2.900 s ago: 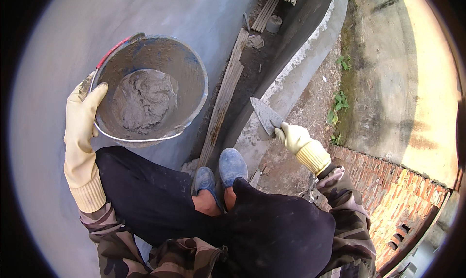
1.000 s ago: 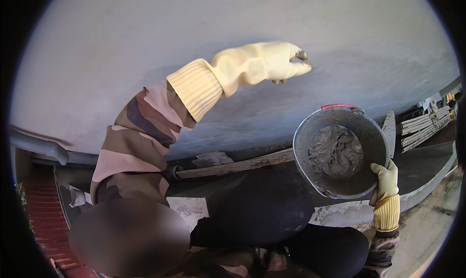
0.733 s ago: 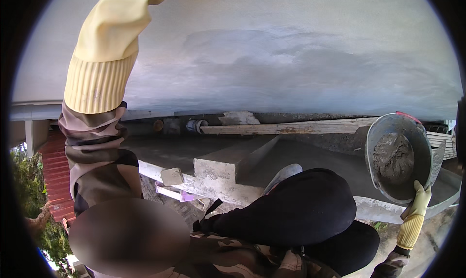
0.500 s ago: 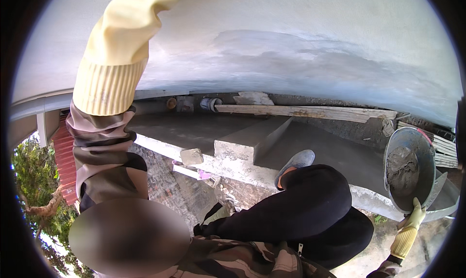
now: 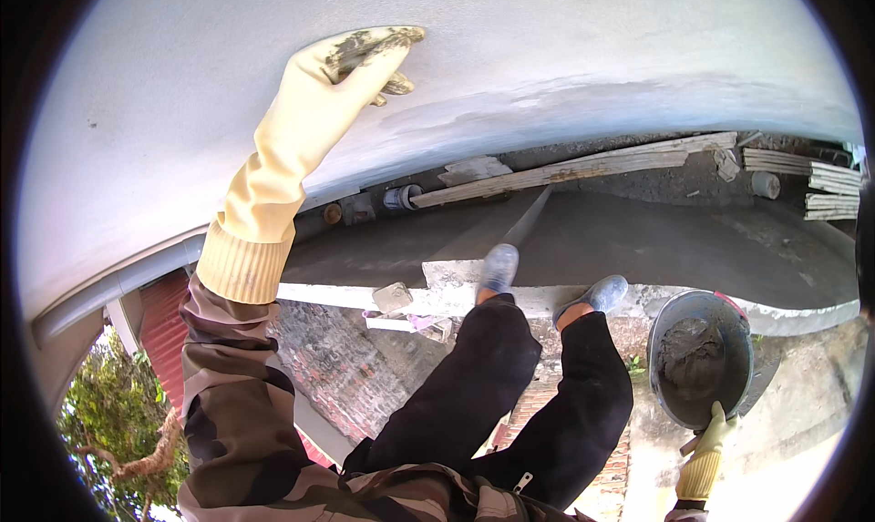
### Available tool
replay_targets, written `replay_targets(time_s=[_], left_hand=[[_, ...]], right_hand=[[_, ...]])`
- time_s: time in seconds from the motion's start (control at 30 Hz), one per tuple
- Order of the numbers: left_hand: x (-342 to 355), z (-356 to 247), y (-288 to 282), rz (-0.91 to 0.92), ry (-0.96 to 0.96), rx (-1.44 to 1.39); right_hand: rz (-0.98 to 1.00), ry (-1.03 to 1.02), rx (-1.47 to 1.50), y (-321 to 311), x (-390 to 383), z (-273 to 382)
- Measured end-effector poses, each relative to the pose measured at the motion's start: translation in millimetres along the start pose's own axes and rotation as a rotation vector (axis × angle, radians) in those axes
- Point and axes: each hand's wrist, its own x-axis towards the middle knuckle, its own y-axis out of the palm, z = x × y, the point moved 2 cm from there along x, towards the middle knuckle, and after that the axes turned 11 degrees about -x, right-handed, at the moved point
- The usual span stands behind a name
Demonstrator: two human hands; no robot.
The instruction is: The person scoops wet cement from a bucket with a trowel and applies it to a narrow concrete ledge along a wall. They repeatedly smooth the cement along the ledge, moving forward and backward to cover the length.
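My left hand (image 5: 365, 66), in a cream rubber glove, is raised against the pale wall (image 5: 565, 39). Its fingers are stretched and parted, with dark grey smears on them and nothing held. Low on the right, my right hand (image 5: 714, 434), gloved alike, grips the near rim of a dark grey bucket (image 5: 658, 363). Wet grey mortar (image 5: 693, 358) fills part of the bucket. A short brown piece (image 5: 689, 446) sticks out beside that hand; its kind is unclear. The right fingers are partly hidden by the rim.
My feet in grey-blue shoes (image 5: 499, 269) rest at a narrow concrete ledge (image 5: 775, 308), with a drop on the near side. Beyond it lie long wooden boards (image 5: 565, 169), a white pail (image 5: 401, 197) and stacked strips (image 5: 834, 189). A loose block (image 5: 392, 297) sits on the edge.
My left hand has come down into fuller view along the wall. The bucket in my right hand has moved left and nearer to me. Both feet now show at the ledge.
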Motion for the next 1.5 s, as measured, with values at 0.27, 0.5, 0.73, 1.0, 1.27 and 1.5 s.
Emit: replay_targets(time_s=[0.27,0.5,0.73,1.0,1.27,1.5], left_hand=[[-0.9,7.2,-14.4,0.083,0.088,0.007],[0.3,11.7,-40.2,0.393,0.197,-0.142],[0.9,4.4,-39.6,0.439,0.233,-0.029],[-37.4,66.0,70.7,0.824,-0.13,0.175],[-87.4,164.5,253.0,1.243,-0.062,0.768],[-99.0,248.3,370.3,1.244,0.034,0.645]], right_hand=[[-0.092,0.239,0.026,18.5,-136.6,-53.7],[-0.119,0.325,0.18,101.9,-265.1,-85.6],[-0.126,0.321,0.264,193.4,-314.4,-114.5],[-0.059,0.325,0.305,331.6,-285.8,-126.9],[-0.089,0.172,0.483,421.3,-210.3,-129.5],[-0.008,0.121,0.883,448.0,-145.4,-185.6]])
